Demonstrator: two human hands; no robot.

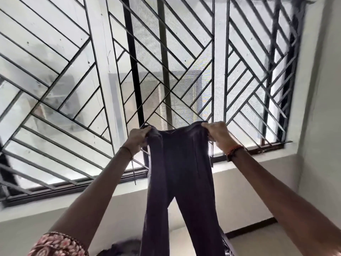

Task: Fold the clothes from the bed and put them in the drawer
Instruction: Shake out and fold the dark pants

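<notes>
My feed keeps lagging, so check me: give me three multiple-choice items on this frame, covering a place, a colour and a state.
1. Where do the trousers hang?
A. In front of the window grille
B. Inside a drawer
C. Flat on a bed

2. What colour are they?
A. White
B. Dark purple
C. Red

3. How are they held?
A. By one hand only
B. Not held at all
C. The left hand and right hand both grip the waistband

Answers:
1 A: grille bars show behind them.
2 B: the cloth is dark purple all over.
3 C: each hand pinches one end of the waistband, and the legs dangle below.
</notes>
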